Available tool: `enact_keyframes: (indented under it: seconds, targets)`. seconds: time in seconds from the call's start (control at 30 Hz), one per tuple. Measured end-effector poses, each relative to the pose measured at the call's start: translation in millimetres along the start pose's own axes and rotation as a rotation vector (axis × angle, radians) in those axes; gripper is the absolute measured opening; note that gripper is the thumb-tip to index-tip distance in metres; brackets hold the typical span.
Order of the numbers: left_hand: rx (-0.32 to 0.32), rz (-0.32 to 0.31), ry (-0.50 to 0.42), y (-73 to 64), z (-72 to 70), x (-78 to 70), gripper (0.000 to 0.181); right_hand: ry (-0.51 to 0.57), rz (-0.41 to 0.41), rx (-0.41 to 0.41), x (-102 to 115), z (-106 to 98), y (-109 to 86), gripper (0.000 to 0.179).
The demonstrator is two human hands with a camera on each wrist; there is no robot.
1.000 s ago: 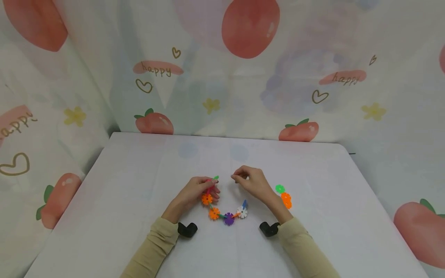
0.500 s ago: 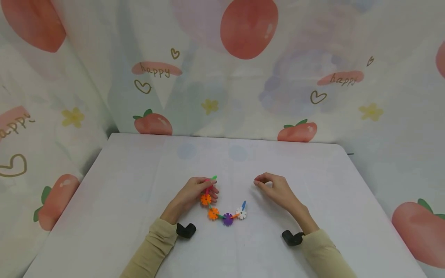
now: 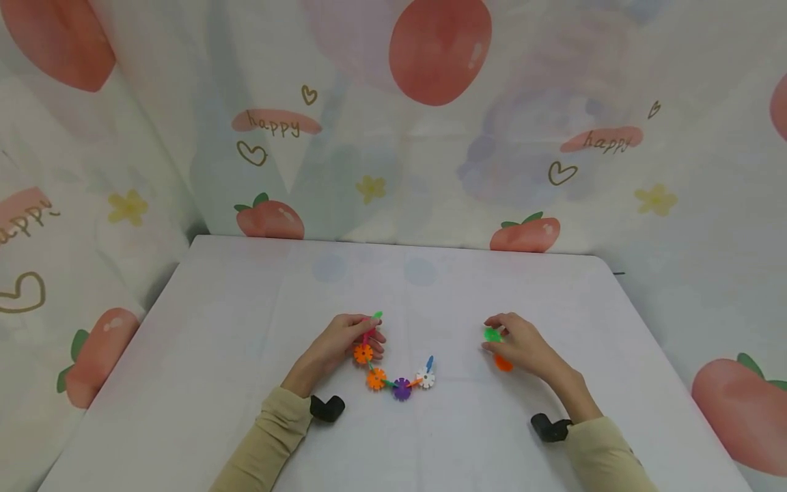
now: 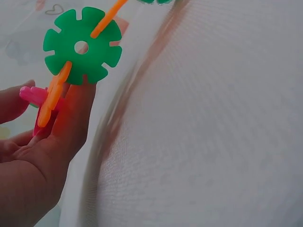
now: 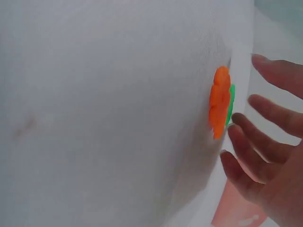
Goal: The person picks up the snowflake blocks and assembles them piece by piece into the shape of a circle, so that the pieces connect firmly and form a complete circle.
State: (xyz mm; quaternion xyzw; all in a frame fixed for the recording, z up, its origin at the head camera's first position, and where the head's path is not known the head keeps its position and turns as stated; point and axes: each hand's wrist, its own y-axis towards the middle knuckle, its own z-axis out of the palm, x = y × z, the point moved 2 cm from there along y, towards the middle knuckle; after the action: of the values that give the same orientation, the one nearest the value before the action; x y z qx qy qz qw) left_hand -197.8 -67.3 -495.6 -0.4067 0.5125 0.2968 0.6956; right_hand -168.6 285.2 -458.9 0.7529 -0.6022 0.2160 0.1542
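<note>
My left hand pinches a pink notched plastic disc between thumb and fingers. It belongs to a chain of interlocking snowflake discs, with a small light green disc at its upper end. From my fingers the chain curves over the tabletop through orange, green and purple discs to a white disc and a blue disc. My right hand, its fingers spread, is over loose discs, a light green disc and an orange disc. In the right wrist view its fingertips are very close to them; contact is unclear.
A white-covered table stands against a fruit-printed cloth backdrop at the back and sides. Black wrist-worn pieces stick out near each sleeve cuff.
My right hand has moved to the right, away from the chain, and its fingers have spread over the loose discs. My left hand has kept its hold on the chain, almost still.
</note>
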Motion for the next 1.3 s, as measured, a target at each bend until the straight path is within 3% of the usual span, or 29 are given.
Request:
enact_keyframes:
  seconds: [0.17, 0.43, 0.83, 1.3]
  targets:
    - [0.006, -0.008, 0.001, -0.8, -1.0, 1.5, 0.041, -0.037, 0.001, 0.034, -4, 1, -1.6, 0.043]
    - [0.004, 0.003, 0.004, -3.9, -0.7, 0.1, 0.041, 0.019, 0.048, 0.097, 3, 2, -0.2, 0.029]
    - [-0.011, 0.002, 0.017, -3.9, -0.2, -2.6, 0.044, 0.07, 0.114, 0.107, 1, 2, 3.0, 0.032]
    - [-0.011, -0.023, 0.016, -1.4, 0.6, -1.6, 0.04, 0.151, -0.029, -0.026, 23, 13, 21.4, 0.018]
